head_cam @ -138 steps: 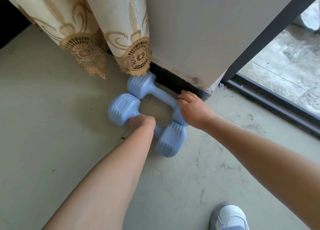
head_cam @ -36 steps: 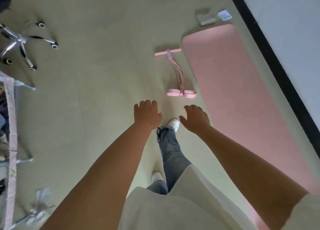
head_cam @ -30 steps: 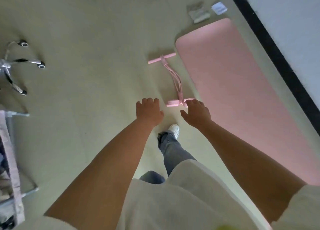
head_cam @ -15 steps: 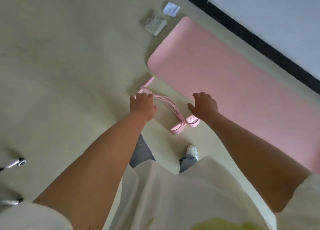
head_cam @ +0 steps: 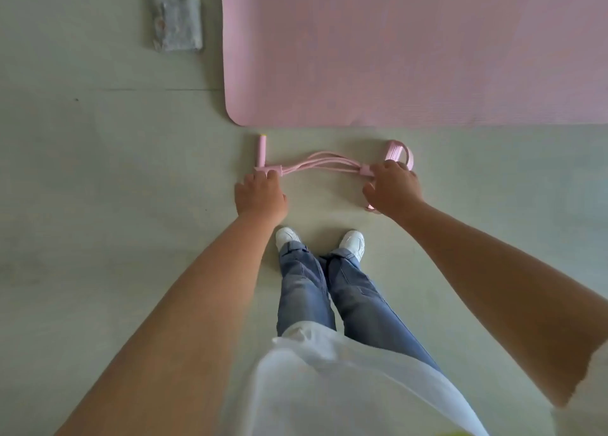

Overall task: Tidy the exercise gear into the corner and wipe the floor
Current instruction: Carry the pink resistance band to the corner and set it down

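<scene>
A pink pull-rope resistance band (head_cam: pixel 318 163) lies on the pale floor just below the near edge of a pink exercise mat (head_cam: pixel 411 47). My left hand (head_cam: pixel 261 195) is at the band's left end, with its fingers curled over the pink handle bar; the bar's lower half is hidden under the hand. At the right end, my right hand (head_cam: pixel 391 185) grips the joint where the tubes meet the foot loops. One loop sticks out above the fingers.
A folded grey cloth (head_cam: pixel 177 22) lies on the floor left of the mat's corner. My feet in white shoes (head_cam: pixel 288 236) stand right behind the band. Bare floor stretches to the left.
I have walked from the blue dumbbells by the curtain to the mat. Within the last second both hands came down onto the two ends of the pink band.
</scene>
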